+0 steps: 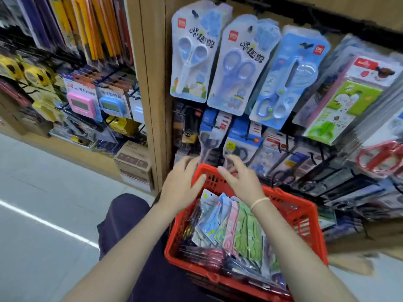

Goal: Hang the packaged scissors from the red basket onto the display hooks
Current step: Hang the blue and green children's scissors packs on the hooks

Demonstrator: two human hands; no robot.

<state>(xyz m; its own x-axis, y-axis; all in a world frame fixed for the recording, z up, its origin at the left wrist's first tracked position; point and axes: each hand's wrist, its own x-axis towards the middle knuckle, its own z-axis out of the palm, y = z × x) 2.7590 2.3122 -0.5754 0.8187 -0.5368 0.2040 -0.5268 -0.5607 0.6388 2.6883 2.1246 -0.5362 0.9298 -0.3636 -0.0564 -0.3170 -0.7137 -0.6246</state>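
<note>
Many packs on wooden display (152, 83)

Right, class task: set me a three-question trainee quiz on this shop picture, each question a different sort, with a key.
1. True or false: the red basket holds packaged scissors.
2. Which wrist wears a thin band? A left, B right.
3. Fill in: the left hand and right hand are above the basket's far ____.

Key: 1 true; 2 B; 3 rim.
</note>
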